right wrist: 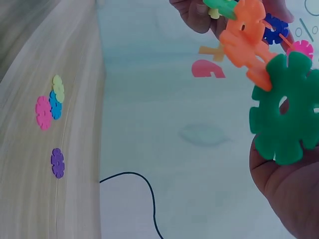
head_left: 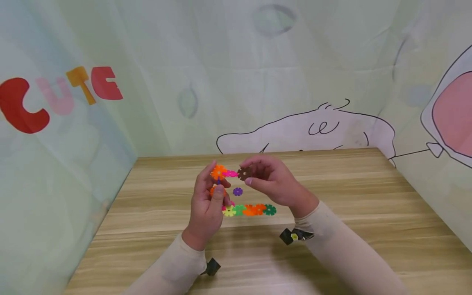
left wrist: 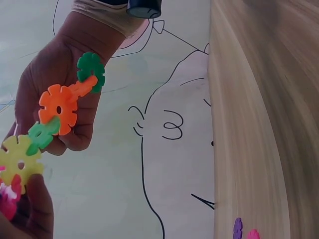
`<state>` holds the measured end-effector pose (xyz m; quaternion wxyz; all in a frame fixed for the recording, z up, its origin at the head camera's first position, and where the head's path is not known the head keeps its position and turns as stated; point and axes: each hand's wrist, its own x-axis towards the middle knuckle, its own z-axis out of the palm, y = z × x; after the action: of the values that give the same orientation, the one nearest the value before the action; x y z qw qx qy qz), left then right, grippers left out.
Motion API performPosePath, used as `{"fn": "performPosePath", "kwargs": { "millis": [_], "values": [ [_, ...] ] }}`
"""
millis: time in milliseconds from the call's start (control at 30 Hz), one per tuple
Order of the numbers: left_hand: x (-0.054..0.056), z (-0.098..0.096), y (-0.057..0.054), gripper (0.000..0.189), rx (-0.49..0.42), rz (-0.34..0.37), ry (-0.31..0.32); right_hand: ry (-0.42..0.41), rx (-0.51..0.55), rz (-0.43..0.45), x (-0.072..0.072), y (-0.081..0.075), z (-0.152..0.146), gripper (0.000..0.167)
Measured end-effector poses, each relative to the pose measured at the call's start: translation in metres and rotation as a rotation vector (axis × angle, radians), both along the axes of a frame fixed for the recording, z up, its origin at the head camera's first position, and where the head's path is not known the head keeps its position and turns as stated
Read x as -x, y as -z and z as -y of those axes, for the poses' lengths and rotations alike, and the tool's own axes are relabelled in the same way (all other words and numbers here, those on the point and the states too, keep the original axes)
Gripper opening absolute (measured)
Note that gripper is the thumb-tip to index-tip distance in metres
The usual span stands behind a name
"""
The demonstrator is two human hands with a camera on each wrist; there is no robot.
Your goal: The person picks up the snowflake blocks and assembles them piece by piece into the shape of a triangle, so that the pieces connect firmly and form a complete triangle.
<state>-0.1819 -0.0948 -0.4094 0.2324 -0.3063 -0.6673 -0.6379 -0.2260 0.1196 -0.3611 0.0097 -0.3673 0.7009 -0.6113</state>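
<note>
Notched flower-shaped plastic interlocking discs are joined into a bent chain above the table. My left hand (head_left: 204, 211) grips the chain's left side between thumb and fingers, partly covering it. Along the upper arm run an orange disc (head_left: 219, 172), a pink disc (head_left: 231, 173) and a brown disc (head_left: 243, 173), which my right hand (head_left: 274, 182) pinches at the end. The lower arm shows a yellow disc (left wrist: 14, 152), a light green disc (left wrist: 44, 134), orange discs (left wrist: 50, 99) and a dark green disc (right wrist: 280, 142) at its tip.
On the wooden table (head_left: 147, 205) lie a loose purple disc (right wrist: 58, 163), a pink disc (right wrist: 43, 113), a blue disc (right wrist: 55, 106) and a yellow disc (right wrist: 59, 88). Printed cloth (head_left: 228, 82) hangs behind and beside the table.
</note>
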Motion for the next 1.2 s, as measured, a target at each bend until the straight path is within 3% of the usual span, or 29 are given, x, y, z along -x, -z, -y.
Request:
{"fn": "performPosePath", "kwargs": {
  "millis": [300,700,1033,1200],
  "values": [
    [0.001,0.000,0.000,0.054,-0.005,-0.020,0.012,0.045,0.000,-0.042,-0.004,-0.001,0.001,0.031],
    [0.001,0.001,0.001,0.053,0.006,-0.038,0.007,0.027,0.006,-0.073,-0.006,-0.002,0.002,0.030],
    [0.000,-0.001,0.003,0.051,0.010,-0.034,0.025,0.094,0.020,-0.115,-0.010,0.001,0.007,0.028],
    [-0.001,-0.001,0.003,0.052,0.031,-0.067,0.030,0.128,0.015,-0.151,-0.011,0.003,0.009,0.028]
  ]
}}
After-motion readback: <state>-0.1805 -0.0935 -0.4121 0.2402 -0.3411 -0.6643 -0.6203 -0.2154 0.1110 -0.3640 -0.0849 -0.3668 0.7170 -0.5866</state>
